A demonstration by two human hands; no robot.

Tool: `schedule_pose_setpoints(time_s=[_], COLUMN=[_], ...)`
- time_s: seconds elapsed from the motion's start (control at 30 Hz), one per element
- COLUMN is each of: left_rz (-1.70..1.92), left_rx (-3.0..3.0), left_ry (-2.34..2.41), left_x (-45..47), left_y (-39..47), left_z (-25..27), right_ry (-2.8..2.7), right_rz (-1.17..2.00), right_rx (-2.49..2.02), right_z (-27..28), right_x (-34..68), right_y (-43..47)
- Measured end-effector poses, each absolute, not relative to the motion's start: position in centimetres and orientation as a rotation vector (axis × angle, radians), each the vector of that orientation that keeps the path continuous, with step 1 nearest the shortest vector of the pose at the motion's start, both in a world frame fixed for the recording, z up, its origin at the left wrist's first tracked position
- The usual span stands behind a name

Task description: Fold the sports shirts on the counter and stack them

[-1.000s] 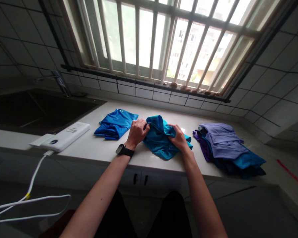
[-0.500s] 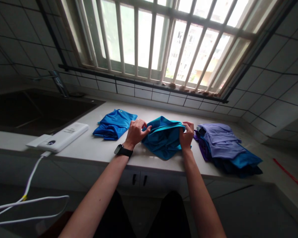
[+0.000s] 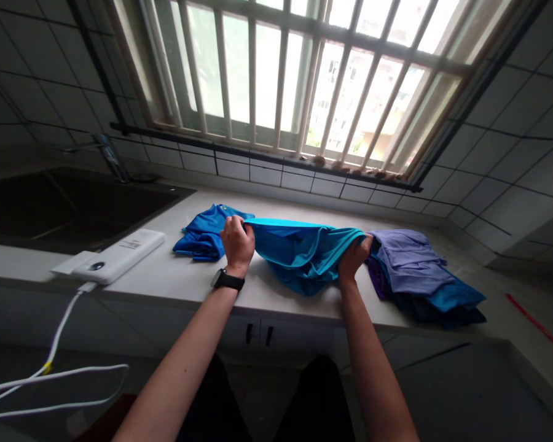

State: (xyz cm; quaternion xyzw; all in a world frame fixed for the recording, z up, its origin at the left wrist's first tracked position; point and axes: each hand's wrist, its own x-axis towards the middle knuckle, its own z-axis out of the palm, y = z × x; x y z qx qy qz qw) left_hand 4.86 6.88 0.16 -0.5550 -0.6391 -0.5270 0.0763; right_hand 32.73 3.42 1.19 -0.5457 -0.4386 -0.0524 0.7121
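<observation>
Teal cloth (image 3: 299, 255) mid-desk (image 3: 175, 285), spread between both hands: left hand (image 3: 238, 244) grips its left end, right hand (image 3: 356, 256) its right, middle sagging. Folded blue cloth (image 3: 200, 232) just left, partly behind left hand. Clothes stack (image 3: 410, 261), lilac on top, crowds right hand; can't tell if touching. Farther left, power bank (image 3: 124, 252), cable (image 3: 58, 334) dropping past near edge; sink (image 3: 177, 192) beyond. Forearms cross near edge; stack's near corner sits close to it. Desk surface shows between power bank and blue cloth, also behind teal cloth to far wall (image 3: 265, 175).
</observation>
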Motion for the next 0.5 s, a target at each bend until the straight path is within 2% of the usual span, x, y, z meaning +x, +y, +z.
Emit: schedule_pose_setpoints(time_s=[0.33, 0.5], left_rz=[-1.494, -1.214], left_rx=[-2.121, -2.609], left_ry=[-1.609, -1.199], left_x=[5.5, 5.9], left_y=[5.7, 5.1], left_z=[0.6, 0.9], right_ry=[-0.985, -1.023], right_rz=[-0.093, -0.078], right_rx=[-1.279, -1.262], right_z=[1.0, 0.9], right_x=[32.7, 32.6], right_y=[3.8, 3.7])
